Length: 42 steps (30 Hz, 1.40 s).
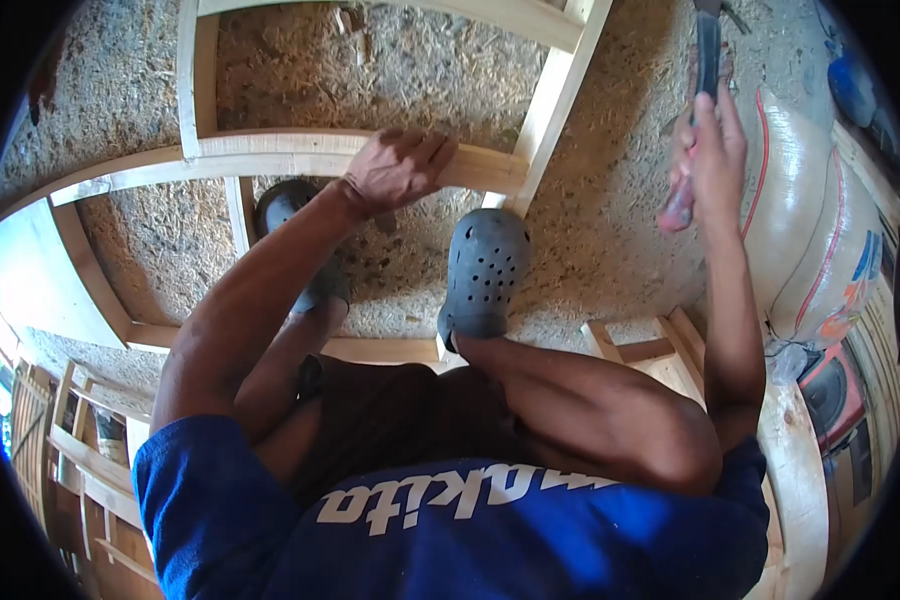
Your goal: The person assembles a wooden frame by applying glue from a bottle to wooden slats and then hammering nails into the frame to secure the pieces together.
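My left hand (402, 168) is closed over the middle rail of a pale wooden frame (290, 152), with its fingers bent across the top of the wood. Raised off to the right, away from the frame, my right hand (715, 160) grips a hammer (708, 60) by its reddish handle. The hammer's dark shaft points to the top edge of the view, where its head is mostly cut off. My right foot, in a grey clog (488, 265), rests by the frame's corner. The other clog (285, 207) is partly hidden behind my left forearm.
Wood shavings cover the ground (600, 200). White woven sacks (795, 200) lie along the right side. A red-edged speaker-like box (832, 395) stands below them. More wooden pieces (650, 350) lie by my right knee, and slatted woodwork (90, 450) is at lower left.
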Available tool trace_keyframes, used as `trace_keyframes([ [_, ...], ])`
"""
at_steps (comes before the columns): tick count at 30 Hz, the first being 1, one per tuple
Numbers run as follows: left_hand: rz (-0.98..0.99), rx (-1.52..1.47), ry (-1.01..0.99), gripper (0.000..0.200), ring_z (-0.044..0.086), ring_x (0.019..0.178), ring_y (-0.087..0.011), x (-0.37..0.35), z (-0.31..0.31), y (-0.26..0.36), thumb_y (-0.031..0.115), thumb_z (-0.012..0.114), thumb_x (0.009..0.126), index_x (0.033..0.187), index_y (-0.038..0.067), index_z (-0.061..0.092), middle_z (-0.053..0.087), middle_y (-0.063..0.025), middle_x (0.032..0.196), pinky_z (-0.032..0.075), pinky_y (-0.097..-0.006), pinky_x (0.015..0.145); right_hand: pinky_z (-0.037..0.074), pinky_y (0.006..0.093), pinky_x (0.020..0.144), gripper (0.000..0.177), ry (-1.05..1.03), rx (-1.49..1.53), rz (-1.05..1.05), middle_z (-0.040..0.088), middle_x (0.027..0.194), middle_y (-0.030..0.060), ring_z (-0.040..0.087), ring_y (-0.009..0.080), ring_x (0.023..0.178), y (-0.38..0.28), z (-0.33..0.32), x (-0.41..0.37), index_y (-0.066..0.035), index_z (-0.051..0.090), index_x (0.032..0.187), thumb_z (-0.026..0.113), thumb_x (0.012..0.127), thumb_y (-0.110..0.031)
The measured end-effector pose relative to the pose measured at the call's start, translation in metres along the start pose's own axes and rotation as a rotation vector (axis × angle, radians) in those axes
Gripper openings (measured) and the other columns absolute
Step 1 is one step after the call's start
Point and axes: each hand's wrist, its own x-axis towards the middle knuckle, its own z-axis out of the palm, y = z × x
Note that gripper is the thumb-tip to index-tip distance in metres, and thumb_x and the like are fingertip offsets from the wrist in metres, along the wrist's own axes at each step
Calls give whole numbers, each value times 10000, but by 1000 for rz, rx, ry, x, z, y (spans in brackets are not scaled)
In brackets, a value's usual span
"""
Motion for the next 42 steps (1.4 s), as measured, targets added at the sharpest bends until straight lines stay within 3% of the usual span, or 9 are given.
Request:
trace_keyframes([
  [3,7,27,50,751,723,1009,-253,2,-2,-1,384,870,699,1289,-4,615,706,-126,1187,610,-384,827,418,234,393,311,-792,-694,367,481,663,-40,457,52,458,0,15,-36,-69,517,1338,492,1101,-269],
  [7,5,25,26,726,724,961,-256,2,-1,-2,418,854,720,1267,2,620,709,-117,1149,609,-384,804,395,250,371,281,-706,-360,516,463,649,-54,443,46,443,8,3,-34,-60,531,1319,511,1095,-228],
  [12,-13,-86,25,701,733,857,-256,14,-17,-4,606,708,855,1224,14,642,714,-110,1083,609,-375,725,373,224,370,280,-219,14,56,465,635,-60,410,19,409,51,13,-52,-59,538,1258,647,1034,-187],
  [15,-425,-496,158,832,697,647,-257,45,-38,28,784,385,965,1231,40,648,717,-123,964,589,-416,578,366,221,375,219,-233,46,26,498,613,-52,435,22,414,55,24,-59,-49,608,1121,719,991,-185],
  [17,-467,-1004,61,707,705,900,-302,68,-61,48,626,321,1073,1331,25,589,703,-190,1010,579,-451,796,375,229,386,211,-247,-23,38,534,591,-40,473,33,429,38,37,-63,-27,667,1052,746,972,-205],
  [28,-214,-1305,130,810,618,810,-195,100,-109,68,701,460,1009,1167,-71,651,648,-127,862,510,-354,754,401,264,401,136,-242,-156,-205,572,606,8,515,74,449,11,56,-51,-3,640,932,676,969,-128],
  [33,-513,-1022,110,281,717,851,-199,78,-106,60,334,742,957,1110,100,774,746,-124,925,574,-356,723,405,274,418,206,-249,-363,-208,564,607,-9,522,70,456,-13,66,-48,-17,652,944,725,967,-209],
  [37,-381,-873,128,201,745,942,-199,59,-101,37,240,735,959,1084,93,791,767,-108,1072,619,-347,833,388,281,433,259,-304,-399,-211,522,587,-29,498,65,456,-13,81,-50,-26,654,967,738,975,-271],
  [42,-789,-629,-16,295,748,920,-188,13,-102,-42,341,761,926,1102,108,801,791,-95,1032,596,-343,869,367,283,435,269,-307,-403,-213,482,583,-48,462,56,444,-7,72,-40,-49,650,990,729,985,-306],
])
